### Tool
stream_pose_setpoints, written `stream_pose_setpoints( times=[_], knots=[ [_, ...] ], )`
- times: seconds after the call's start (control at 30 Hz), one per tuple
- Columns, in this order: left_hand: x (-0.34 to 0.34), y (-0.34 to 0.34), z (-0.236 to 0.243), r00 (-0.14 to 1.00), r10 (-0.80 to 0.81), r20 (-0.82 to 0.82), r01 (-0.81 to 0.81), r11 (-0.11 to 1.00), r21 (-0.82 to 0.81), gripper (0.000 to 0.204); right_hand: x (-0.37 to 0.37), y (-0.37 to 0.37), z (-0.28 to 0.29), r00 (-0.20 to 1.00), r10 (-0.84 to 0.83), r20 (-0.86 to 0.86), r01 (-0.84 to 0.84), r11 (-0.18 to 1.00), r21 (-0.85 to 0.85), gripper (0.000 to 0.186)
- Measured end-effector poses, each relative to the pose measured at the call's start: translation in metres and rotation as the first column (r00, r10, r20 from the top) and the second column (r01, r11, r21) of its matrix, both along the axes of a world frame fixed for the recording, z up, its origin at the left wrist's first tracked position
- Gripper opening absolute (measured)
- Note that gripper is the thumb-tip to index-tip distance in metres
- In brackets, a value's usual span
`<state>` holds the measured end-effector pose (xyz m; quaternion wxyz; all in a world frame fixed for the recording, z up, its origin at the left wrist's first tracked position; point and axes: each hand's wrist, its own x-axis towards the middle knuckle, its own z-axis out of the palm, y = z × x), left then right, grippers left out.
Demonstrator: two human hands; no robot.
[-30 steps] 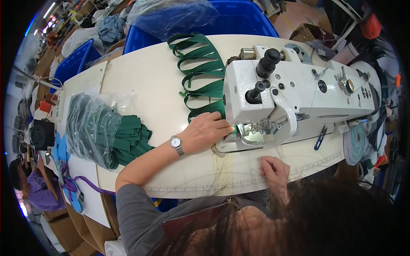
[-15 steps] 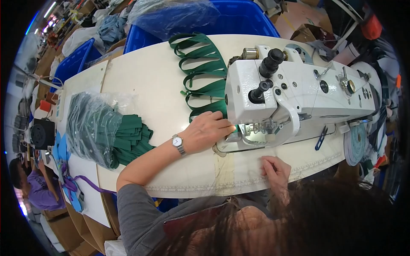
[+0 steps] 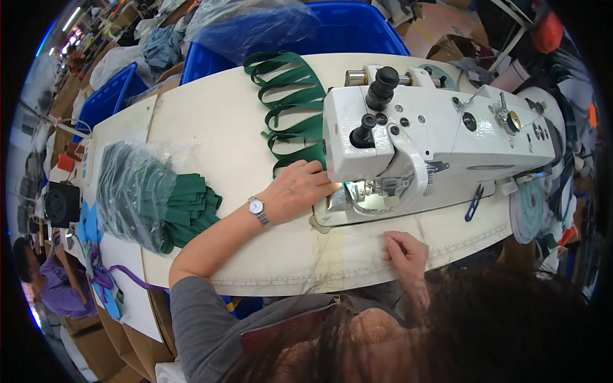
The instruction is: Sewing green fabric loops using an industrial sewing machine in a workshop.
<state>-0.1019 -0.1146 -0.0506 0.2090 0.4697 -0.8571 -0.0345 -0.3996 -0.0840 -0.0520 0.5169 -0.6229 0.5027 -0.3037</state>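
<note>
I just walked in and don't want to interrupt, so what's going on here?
A person works at a white sewing machine. Their left hand is at the green fabric beside the lit stitching area; whether its grip pinches the fabric is hidden. The right hand lies loosely curled near the table's front edge. Looped green straps lie beyond the left hand, while green strips, partly inside a clear plastic bag, lie to the left. Blue thread snips lie before the machine.

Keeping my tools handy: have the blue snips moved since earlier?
No; the blue snips still lie beside the white sewing machine, with no clear shift either way against it.
</note>
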Motion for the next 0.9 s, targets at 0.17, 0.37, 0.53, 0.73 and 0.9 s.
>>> stream_pose_setpoints(
  times=[0.17, 0.37, 0.53, 0.73, 0.9],
  knots=[
    [0.008, -0.005, 0.006, 0.996, 0.025, 0.080, -0.027, 1.000, 0.014, 0.024, 0.006, 0.002, 0.003, 1.000, -0.008, 0.014, 0.008, 1.000, 0.013, 0.014],
    [0.035, 0.047, 0.038, 0.974, 0.207, 0.092, -0.186, 0.963, -0.193, 0.016, 0.003, -0.001, -0.004, 0.995, 0.074, 0.066, -0.073, 0.997, -0.023, 0.014],
    [0.124, 0.126, 0.061, 0.773, 0.620, 0.132, -0.609, 0.785, -0.114, 0.017, -0.015, 0.000, -0.026, 0.997, -0.033, 0.069, 0.029, 0.998, 0.058, 0.014],
    [0.146, 0.161, 0.061, 0.753, 0.642, 0.146, -0.647, 0.763, -0.018, 0.022, -0.003, -0.007, -0.034, 0.990, -0.126, 0.070, 0.121, 0.990, 0.074, 0.013],
    [0.166, 0.162, 0.048, 0.726, 0.687, 0.029, -0.687, 0.723, 0.071, 0.021, 0.004, -0.003, -0.027, 0.995, -0.079, -0.053, 0.076, 0.995, -0.057, 0.013]
  ],
)
